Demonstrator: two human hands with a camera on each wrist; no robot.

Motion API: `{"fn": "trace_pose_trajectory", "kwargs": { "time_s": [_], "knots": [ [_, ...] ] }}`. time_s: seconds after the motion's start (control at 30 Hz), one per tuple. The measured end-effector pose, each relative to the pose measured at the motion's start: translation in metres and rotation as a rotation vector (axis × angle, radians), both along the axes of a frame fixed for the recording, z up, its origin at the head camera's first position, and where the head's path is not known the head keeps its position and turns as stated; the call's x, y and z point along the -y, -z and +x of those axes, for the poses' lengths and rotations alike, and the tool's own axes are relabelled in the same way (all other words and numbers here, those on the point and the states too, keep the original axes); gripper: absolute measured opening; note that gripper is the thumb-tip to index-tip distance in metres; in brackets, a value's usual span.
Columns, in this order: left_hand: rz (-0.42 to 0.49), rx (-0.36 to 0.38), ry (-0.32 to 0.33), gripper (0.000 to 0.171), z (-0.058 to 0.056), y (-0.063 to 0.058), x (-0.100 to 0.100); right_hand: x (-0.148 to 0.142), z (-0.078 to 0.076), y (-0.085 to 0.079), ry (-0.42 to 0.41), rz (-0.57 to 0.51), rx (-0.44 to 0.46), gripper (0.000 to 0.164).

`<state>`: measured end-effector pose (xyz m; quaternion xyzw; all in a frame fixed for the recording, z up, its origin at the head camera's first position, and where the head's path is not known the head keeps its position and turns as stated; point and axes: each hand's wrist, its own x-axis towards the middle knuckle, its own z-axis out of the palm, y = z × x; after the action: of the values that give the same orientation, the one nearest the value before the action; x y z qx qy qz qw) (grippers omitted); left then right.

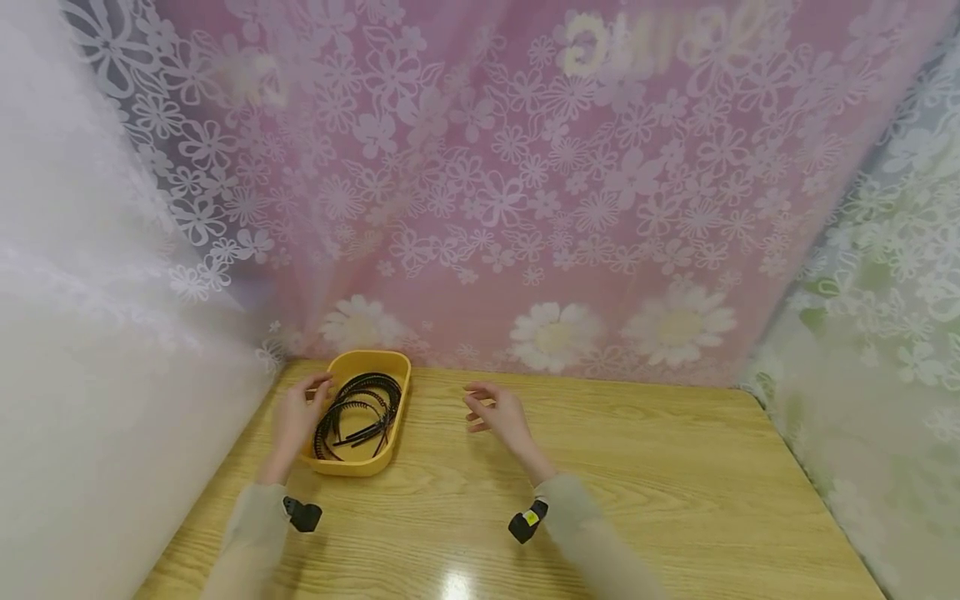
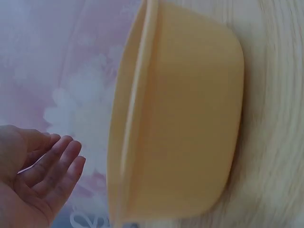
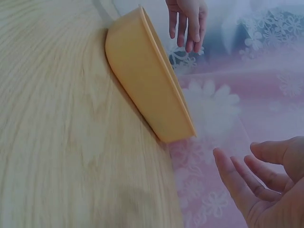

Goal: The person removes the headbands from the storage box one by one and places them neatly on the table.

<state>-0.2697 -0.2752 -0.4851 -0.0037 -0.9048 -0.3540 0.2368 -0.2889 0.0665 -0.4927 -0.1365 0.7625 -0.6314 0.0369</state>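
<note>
A yellow plastic basin (image 1: 358, 468) stands at the left of the table in the head view. Inside it lie several thin black headbands (image 1: 365, 433), curved and partly toothed, heaped over one another. My left hand (image 1: 297, 412) hovers by the basin's left rim, fingers loosely bent and holding nothing. In the left wrist view the same hand (image 2: 40, 175) is apart from the basin's wall (image 2: 190, 114). To the right of the basin my right hand (image 1: 504, 419) is held above the table, its fingers relaxed with nothing between them. The right wrist view shows this hand (image 3: 266, 183) clear of the basin.
A wood-grain table (image 1: 637, 492) lies under both hands. Behind it hangs a pink flowered curtain (image 1: 480, 208). White sheeting (image 1: 112, 333) closes the left side, and a pale flowered curtain (image 1: 885, 375) the right. Each wrist wears a small black camera (image 1: 303, 514).
</note>
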Motion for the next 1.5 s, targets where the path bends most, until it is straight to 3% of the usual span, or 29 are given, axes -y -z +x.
{"fn": "trace_pose_trajectory", "kwargs": {
  "time_s": [0.2,0.33,0.43,0.7,0.93,1.37,1.5],
  "knots": [
    [-0.003,0.097,-0.028,0.030,0.003,0.003,0.022,0.029,0.007,0.001,-0.083,-0.029,0.065,0.032],
    [0.062,0.210,-0.003,0.034,0.007,0.004,0.032,0.050,0.008,0.010,-0.094,-0.057,0.114,0.032],
    [0.108,0.256,0.000,0.035,0.008,0.004,0.036,0.064,0.007,0.016,-0.091,-0.076,0.153,0.034],
    [0.037,0.334,0.000,0.033,0.008,0.013,0.048,0.095,0.001,0.030,-0.064,-0.115,0.255,0.035],
    [0.060,0.381,0.006,0.032,0.007,0.014,0.051,0.110,0.000,0.035,-0.061,-0.206,0.359,0.041],
    [0.183,0.431,0.002,0.030,0.007,0.009,0.050,0.118,0.000,0.029,-0.015,-0.187,0.367,0.043],
    [0.184,0.433,0.009,0.030,0.006,0.010,0.049,0.117,0.000,0.029,-0.015,-0.183,0.377,0.045]
  ]
}}
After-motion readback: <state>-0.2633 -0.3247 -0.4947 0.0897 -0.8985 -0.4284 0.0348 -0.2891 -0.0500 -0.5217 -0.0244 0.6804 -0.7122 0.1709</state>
